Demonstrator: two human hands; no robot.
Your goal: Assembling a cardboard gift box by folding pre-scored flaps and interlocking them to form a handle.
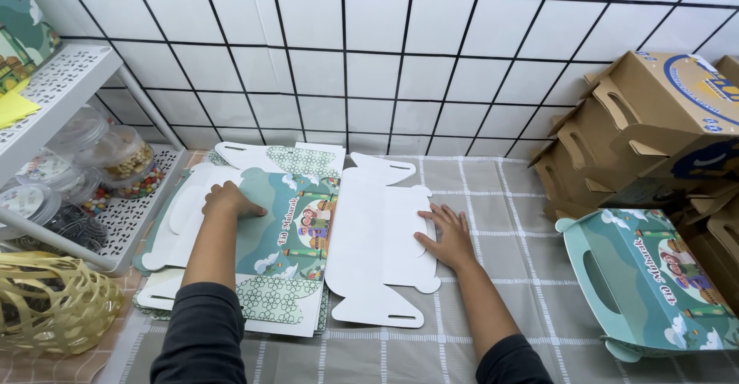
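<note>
Cardboard lies flat under both our hands: our left hand [229,199] presses palm down on the printed green face of a flat box blank [265,238], its fingers [250,208] loosely curled and closed on nothing, while our right hand [445,234] rests open, fingers spread, on the plain white side of a second flat blank [381,245] just to the right. The white blank overlaps the right edge of the green one, and neither hand grips anything; both only bear down. The green blank sits on top of a low stack of more blanks [277,307], whose patterned flaps show at the near and far edges. All of this rests on the counter [493,199], which is covered with a grey checked cloth, near its middle and left. To the right, near us, stands a folded-up green carry box [647,276] with a handle slot, lying tilted on its side, well apart from our right hand. Beyond it, at the far right, brown cardboard carry boxes [616,138] are piled against the white tiled wall [369,45]. On the left stands a white perforated shelf rack [58,84] with clear lidded tubs [123,157] on its lower level, and a woven yellow basket [46,299] sits at the near left.
</note>
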